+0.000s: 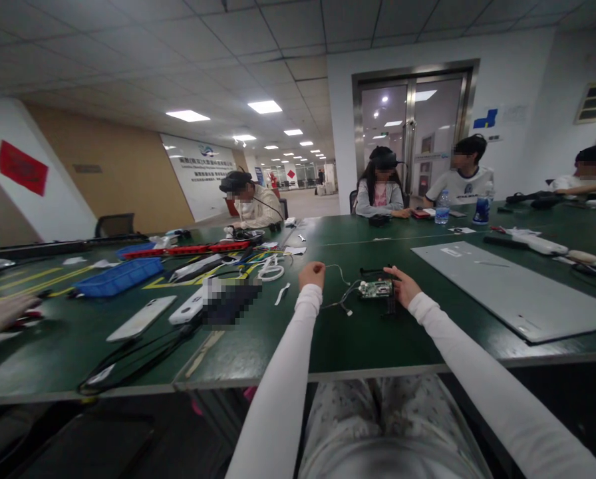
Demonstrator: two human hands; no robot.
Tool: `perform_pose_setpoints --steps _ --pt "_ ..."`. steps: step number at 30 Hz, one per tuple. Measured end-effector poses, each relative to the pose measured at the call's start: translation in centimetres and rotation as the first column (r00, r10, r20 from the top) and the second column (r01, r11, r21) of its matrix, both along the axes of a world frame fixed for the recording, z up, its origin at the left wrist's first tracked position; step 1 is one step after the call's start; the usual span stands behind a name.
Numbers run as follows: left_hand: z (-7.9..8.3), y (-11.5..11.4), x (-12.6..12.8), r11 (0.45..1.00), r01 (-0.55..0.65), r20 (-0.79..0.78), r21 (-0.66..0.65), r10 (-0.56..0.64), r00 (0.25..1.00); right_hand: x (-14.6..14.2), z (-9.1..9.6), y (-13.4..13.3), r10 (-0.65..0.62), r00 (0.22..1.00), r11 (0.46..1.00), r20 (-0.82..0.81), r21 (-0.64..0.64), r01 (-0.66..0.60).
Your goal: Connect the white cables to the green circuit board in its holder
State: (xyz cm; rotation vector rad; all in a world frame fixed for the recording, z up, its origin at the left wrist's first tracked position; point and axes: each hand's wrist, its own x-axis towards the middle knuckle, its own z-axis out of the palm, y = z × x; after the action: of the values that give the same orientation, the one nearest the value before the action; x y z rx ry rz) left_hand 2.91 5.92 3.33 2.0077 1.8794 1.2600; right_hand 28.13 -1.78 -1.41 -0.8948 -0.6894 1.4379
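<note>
The left hand (312, 275) is clenched in a fist, apparently on the end of a thin wire (338, 271). The right hand (402, 286) grips the circuit board (375, 289) at its three o'clock edge, probably steadying it flat on the green table (358, 339). At ten o'clock sits a blue tray (121, 276), its contents hidden from here.

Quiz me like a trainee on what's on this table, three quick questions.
1. True or false: the right hand touches the circuit board.
2. The grey mat lies: A) to the board's right, B) to its left, C) under it.
3. Fill in: the left hand is closed into a ____.
Key: 1 true; 2 A; 3 fist.
</note>
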Motion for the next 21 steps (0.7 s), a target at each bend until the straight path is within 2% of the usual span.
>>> perform_pose_setpoints --steps 2,4,7,9,12,17,21 --pt "0.1 0.3 -4.1 0.983 -0.179 0.019 -0.042 0.180 0.983 0.0 -0.1 0.0 0.000 1.000 1.000 -0.003 0.002 0.000" --pt "0.0 0.0 -8.0 0.931 -0.357 0.015 -0.073 0.359 0.933 0.1 -0.1 -0.1 -0.004 1.000 1.000 -0.001 0.006 0.004" --pt "-0.6 -1.2 -12.3 0.863 -0.495 0.000 -0.101 0.497 0.867 0.0 -0.1 -0.1 -0.014 1.000 1.000 0.003 0.001 0.014" --pt "-1.1 -2.1 -13.8 0.831 -0.541 -0.011 -0.125 0.544 0.839 0.0 -0.1 -0.2 -0.018 1.000 1.000 -0.005 -0.010 0.018" --pt "-1.6 -2.9 -14.4 0.819 -0.561 -0.069 -0.119 0.557 0.828 0.1 0.0 -0.2 -0.018 1.000 1.000 -0.016 -0.021 0.018" --pt "-1.5 -2.9 -13.4 0.862 -0.504 -0.295 -0.044 0.471 0.831 0.1 -0.1 -0.2 -0.024 1.000 0.999 -0.007 -0.025 0.024" --pt "-1.5 -2.8 -12.8 0.894 -0.449 -0.507 -0.001 0.387 0.770 0.1 -0.2 -0.1 -0.026 1.000 0.999 -0.007 -0.023 0.026"
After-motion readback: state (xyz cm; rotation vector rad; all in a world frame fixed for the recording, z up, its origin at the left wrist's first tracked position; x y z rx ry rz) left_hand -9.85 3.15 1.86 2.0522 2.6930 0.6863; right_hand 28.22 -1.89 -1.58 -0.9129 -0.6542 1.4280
